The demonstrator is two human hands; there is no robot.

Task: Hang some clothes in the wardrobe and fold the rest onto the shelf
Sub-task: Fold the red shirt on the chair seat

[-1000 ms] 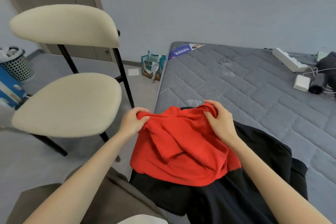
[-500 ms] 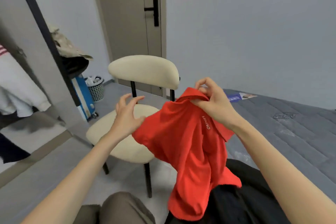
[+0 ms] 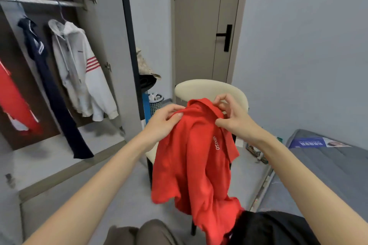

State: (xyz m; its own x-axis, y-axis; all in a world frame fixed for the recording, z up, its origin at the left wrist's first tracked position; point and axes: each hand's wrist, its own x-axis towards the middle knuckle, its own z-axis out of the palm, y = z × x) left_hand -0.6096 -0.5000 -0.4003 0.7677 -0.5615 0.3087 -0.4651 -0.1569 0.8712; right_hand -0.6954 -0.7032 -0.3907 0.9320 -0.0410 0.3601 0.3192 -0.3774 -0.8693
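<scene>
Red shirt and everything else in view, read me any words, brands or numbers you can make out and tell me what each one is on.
"MINISO": white letters running vertically on the red shirt, which the left hand and right hand hold up by its collar.
Blue printed label on the grey mattress: it carries text, too small and blurred to read.
Nothing else readable.

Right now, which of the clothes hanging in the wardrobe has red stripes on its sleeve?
The white hooded jacket, hanging furthest right on the rail. The dark navy garment beside it has no red stripes, and the red garment at the left edge is red all over.
</scene>
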